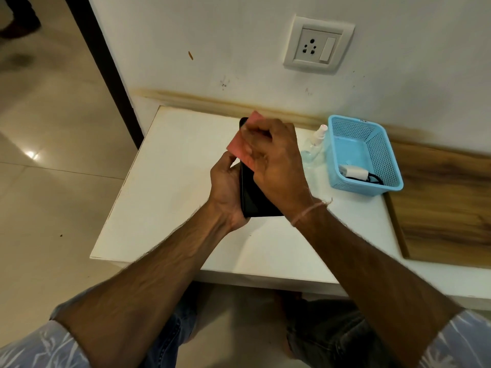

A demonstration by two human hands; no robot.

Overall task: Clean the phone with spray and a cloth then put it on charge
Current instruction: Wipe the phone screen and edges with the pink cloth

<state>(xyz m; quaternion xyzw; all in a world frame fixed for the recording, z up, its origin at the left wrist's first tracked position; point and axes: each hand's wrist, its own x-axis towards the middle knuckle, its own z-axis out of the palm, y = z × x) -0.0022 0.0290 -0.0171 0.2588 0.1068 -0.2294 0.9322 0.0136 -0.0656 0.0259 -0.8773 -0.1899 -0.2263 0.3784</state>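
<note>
head view: hands on phone (255,192) and cloth (243,144); charger (354,172) in basket (372,144)

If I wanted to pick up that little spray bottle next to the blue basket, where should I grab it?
Probably around its clear body, below the white nozzle. The spray bottle stands upright on the white table, right beside the blue basket wall. The right hand is in front of its other side, so coming down from above and pinching front and back looks easiest.

Black phone (253,192) upright above the table, pink cloth (240,146) on its upper screen, clear spray bottle (314,144) beside.
</note>
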